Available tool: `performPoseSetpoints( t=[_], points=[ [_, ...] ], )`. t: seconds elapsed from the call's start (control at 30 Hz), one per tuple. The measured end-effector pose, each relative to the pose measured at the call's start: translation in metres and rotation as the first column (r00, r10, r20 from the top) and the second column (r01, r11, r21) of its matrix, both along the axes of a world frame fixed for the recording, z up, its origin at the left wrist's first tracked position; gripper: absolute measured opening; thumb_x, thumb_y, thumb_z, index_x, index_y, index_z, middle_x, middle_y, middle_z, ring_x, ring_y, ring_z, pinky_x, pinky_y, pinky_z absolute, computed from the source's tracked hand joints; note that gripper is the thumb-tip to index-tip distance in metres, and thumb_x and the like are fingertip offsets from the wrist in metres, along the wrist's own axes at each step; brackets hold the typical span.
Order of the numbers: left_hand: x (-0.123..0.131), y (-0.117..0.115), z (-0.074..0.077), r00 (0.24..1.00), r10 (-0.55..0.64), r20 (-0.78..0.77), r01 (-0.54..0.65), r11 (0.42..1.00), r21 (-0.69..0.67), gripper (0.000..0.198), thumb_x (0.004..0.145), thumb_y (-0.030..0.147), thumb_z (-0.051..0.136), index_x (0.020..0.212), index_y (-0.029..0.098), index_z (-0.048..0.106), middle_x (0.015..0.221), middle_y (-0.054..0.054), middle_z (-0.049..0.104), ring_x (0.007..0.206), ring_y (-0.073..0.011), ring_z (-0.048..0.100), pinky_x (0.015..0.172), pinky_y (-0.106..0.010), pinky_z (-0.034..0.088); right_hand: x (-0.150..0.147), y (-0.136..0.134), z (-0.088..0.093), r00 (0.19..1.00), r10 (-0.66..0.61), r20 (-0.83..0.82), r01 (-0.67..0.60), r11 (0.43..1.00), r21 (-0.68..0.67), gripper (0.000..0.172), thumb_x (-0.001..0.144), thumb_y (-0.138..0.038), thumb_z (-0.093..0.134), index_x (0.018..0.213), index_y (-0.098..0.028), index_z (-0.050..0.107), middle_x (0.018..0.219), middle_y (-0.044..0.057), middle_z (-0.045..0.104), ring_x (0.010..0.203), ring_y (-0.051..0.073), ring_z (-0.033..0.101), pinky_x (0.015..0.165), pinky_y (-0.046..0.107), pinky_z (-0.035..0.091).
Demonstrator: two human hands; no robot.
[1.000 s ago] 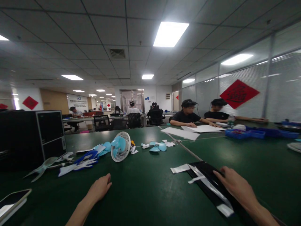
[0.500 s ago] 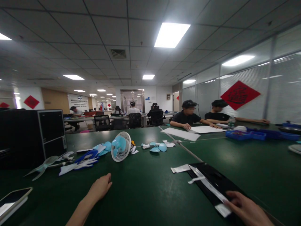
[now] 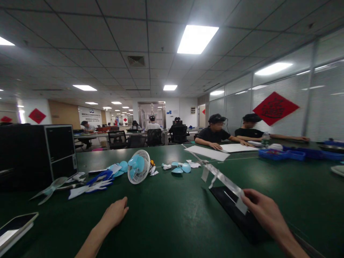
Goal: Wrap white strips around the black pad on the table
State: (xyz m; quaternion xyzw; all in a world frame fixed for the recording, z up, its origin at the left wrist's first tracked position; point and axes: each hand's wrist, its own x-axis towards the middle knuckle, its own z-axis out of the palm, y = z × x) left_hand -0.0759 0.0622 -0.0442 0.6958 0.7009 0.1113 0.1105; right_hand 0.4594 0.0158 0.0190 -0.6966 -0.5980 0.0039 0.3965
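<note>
My right hand [image 3: 262, 208] pinches the near end of a long, shiny white strip [image 3: 224, 181] between thumb and fingers. The strip is raised at a slant, and its end pieces and a thin side piece hang down. Below it a flat black panel [image 3: 228, 208] lies on the green table [image 3: 172, 218]. My left hand [image 3: 115, 212] rests on the table at the left with its fingers curled together, and nothing shows in it. Beyond that hand stands a small fan head [image 3: 138, 166] with a white grille and light blue blades.
Blue-trimmed white gloves [image 3: 92, 186] and a clear-bladed piece [image 3: 53, 188] lie at the left, beside a black computer case [image 3: 59, 150]. A phone [image 3: 17, 229] is near left. Light blue fan blades [image 3: 180, 167] lie mid-table. Two people sit across, near white sheets [image 3: 208, 152] and blue trays [image 3: 274, 154].
My right hand has lifted the white strip up off the black panel, moving upward and slightly left. The left hand has stayed in place.
</note>
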Motion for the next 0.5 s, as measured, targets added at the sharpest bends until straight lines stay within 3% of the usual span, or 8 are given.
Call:
performPoseSetpoints(
  t=[0.13,0.27,0.37,0.5],
  points=[
    [0.000,0.000,0.002,1.000,-0.009,0.005,0.009,1.000,-0.005,0.020,0.084,0.032,0.045,0.100,0.022,0.052,0.109,-0.008,0.063,0.096,-0.0214,0.062,0.077,-0.031,0.046,-0.029,0.056,0.017,0.972,-0.036,0.234,0.002,0.990,0.144,0.025,0.082,-0.031,0.043,0.089,-0.017,0.062,0.091,0.010,0.067,0.079,0.022,0.063,0.071,0.030,0.045],
    [0.003,-0.004,0.008,1.000,-0.008,0.010,0.008,1.000,-0.017,0.019,0.084,0.033,0.045,0.098,0.022,0.052,0.107,-0.008,0.064,0.094,-0.0214,0.062,0.076,-0.031,0.047,-0.057,0.106,0.007,0.864,0.019,0.503,-0.008,1.000,-0.024,0.023,0.087,-0.017,0.039,0.092,-0.013,0.061,0.100,0.014,0.061,0.083,0.022,0.063,0.070,0.029,0.042],
    [0.007,-0.010,0.015,1.000,-0.003,0.011,0.003,1.000,-0.026,0.019,0.084,0.033,0.045,0.097,0.021,0.053,0.108,-0.009,0.063,0.095,-0.0220,0.062,0.076,-0.032,0.047,-0.073,0.127,-0.009,0.838,0.094,0.538,-0.030,0.991,-0.127,0.025,0.085,-0.009,0.039,0.089,-0.010,0.063,0.099,0.015,0.062,0.086,0.023,0.064,0.069,0.029,0.042],
    [0.009,-0.014,0.019,1.000,-0.003,0.017,0.004,1.000,-0.025,0.019,0.084,0.032,0.044,0.098,0.021,0.053,0.108,-0.008,0.064,0.095,-0.0217,0.062,0.075,-0.031,0.048,-0.077,0.133,-0.021,0.837,0.152,0.525,-0.048,0.977,-0.207,0.022,0.085,-0.011,0.044,0.088,-0.010,0.066,0.097,0.016,0.064,0.084,0.024,0.065,0.068,0.030,0.042]
  ],
)
